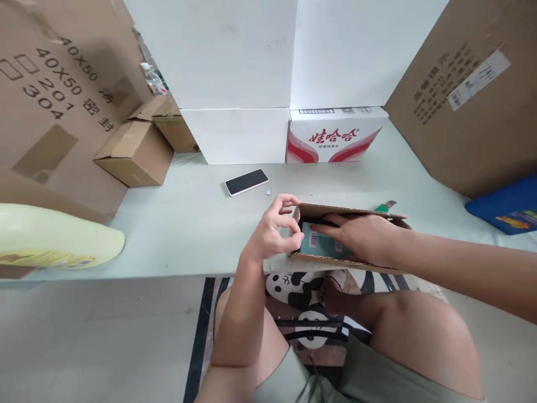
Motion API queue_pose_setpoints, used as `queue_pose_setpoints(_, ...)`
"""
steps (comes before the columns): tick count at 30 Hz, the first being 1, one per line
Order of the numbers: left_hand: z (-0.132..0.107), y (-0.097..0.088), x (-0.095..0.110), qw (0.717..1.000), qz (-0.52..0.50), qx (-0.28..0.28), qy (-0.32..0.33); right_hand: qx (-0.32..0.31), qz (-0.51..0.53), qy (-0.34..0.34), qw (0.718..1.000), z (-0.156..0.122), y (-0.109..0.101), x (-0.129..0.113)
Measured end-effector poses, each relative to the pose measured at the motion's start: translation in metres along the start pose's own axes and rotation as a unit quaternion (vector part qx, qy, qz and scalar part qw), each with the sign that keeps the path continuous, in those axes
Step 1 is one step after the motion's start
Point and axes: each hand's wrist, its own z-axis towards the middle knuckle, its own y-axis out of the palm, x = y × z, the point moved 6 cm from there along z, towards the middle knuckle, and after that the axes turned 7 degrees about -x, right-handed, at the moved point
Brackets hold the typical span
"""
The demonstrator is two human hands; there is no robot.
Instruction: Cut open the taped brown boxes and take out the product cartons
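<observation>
A small open cardboard box (335,211) lies at the near edge of the pale table (197,218). Inside it is a teal packet with a barcode label (319,242). My right hand (361,238) reaches into the box and lies flat on the packet. My left hand (274,229) grips the box's left end, fingers curled over its flap and thumb near the packet's corner.
A phone (246,182) lies face up behind the box. A green-handled tool (386,206) pokes out beyond the box. White boxes, a red-and-white carton (335,134) and brown cartons (134,151) line the back. A blue item (507,204) sits right, a pale yellow object (54,235) left.
</observation>
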Motion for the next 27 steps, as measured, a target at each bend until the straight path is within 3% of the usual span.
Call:
queue_pose_setpoints(5, 0.001, -0.003, -0.003, 1.000, 0.004, 0.020, -0.011, -0.021, -0.041, 0.019, 0.999, 0.017, 0.011, 0.002)
queue_pose_setpoints(10, 0.001, -0.004, -0.005, 0.999, 0.014, 0.031, 0.004, -0.007, -0.077, 0.020, 0.997, 0.012, 0.013, -0.002)
queue_pose_setpoints(18, -0.001, -0.001, -0.010, 0.999, 0.010, 0.038, -0.020, -0.039, -0.068, 0.055, 0.995, 0.015, 0.012, -0.004)
queue_pose_setpoints(21, -0.002, 0.003, -0.015, 1.000, 0.001, 0.009, -0.021, -0.044, -0.028, 0.061, 0.997, 0.014, 0.009, 0.002)
queue_pose_setpoints(24, -0.001, 0.007, -0.020, 0.999, -0.033, -0.012, -0.001, -0.001, 0.017, 0.053, 0.998, 0.007, 0.000, 0.013)
queue_pose_setpoints(27, 0.001, 0.009, -0.021, 0.997, -0.059, -0.009, 0.044, 0.110, 0.027, 0.033, 0.993, -0.010, -0.021, 0.019)
